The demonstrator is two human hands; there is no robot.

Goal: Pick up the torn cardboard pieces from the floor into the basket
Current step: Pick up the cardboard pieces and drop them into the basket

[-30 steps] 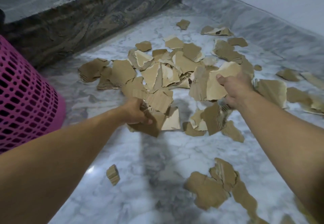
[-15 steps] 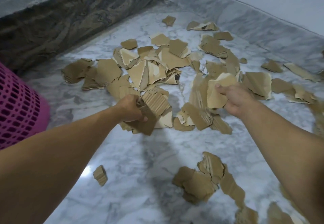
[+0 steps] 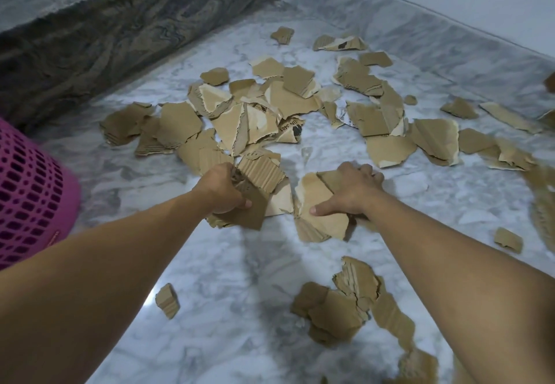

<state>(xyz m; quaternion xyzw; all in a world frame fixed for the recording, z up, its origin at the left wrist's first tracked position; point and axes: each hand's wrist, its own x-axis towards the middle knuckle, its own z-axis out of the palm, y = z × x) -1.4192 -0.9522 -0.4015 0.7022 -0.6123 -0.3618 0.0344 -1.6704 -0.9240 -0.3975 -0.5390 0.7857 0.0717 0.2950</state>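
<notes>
Several torn brown cardboard pieces (image 3: 279, 104) lie scattered over the white marble floor (image 3: 210, 263). My left hand (image 3: 220, 187) grips a bunch of cardboard pieces (image 3: 258, 191), some of them corrugated, just above the floor. My right hand (image 3: 350, 193) holds another stack of cardboard pieces (image 3: 318, 218), thumb on top and fingers curled over its far edge. The two hands are close together in the middle of the view. The pink perforated basket (image 3: 27, 200) stands at the left edge, partly cut off.
A dark stone step (image 3: 120, 32) runs along the back left. A marble skirting (image 3: 435, 41) and a pale wall close the right side. More pieces (image 3: 339, 308) lie near me, and a small scrap (image 3: 167, 300) sits between my arms.
My right hand has come down and toward me with its cardboard stack, ending close to my left hand. The left hand keeps its bunch. The view has shifted slightly.
</notes>
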